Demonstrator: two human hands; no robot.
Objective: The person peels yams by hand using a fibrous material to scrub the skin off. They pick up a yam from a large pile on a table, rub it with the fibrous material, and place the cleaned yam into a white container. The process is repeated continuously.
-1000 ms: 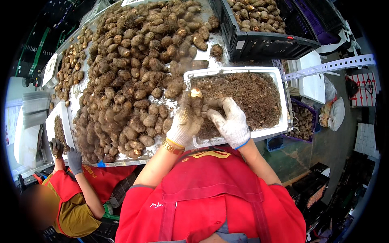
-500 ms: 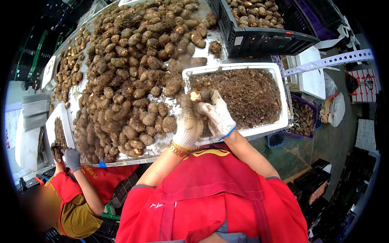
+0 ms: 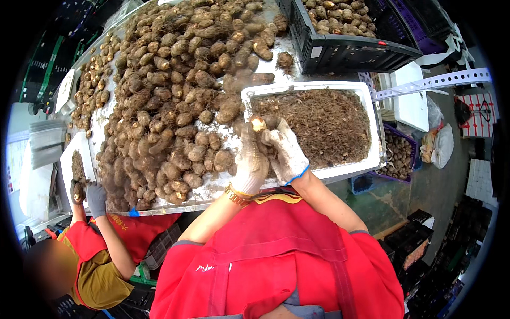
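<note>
A brown, hairy taro (image 3: 270, 122) with a pale cut end sits between my two hands, over the left edge of a white foam box (image 3: 375, 139). My left hand (image 3: 251, 166), in a whitish knit glove, is closed around its left side. From the right, my right hand (image 3: 287, 152), in a dirt-stained white glove with a blue cuff, has its fingers closed against the same taro. Whether that hand also holds a small tool is hidden. Brown peelings (image 3: 324, 125) fill much of the foam box. A big heap of taros (image 3: 175, 101) covers the table to the left.
A black crate (image 3: 361, 53) of taros stands at the far right of the table. A purple crate (image 3: 413, 154) is lower at the right, beside a perforated metal bar (image 3: 435, 84). At the left, a co-worker's gloved hand (image 3: 96, 199) works beside another foam box (image 3: 87, 165).
My hands stay together on the taro, turning it slightly, with its pale end showing a little more. The co-worker's hands have shifted slightly upward. The whole view has moved a touch.
</note>
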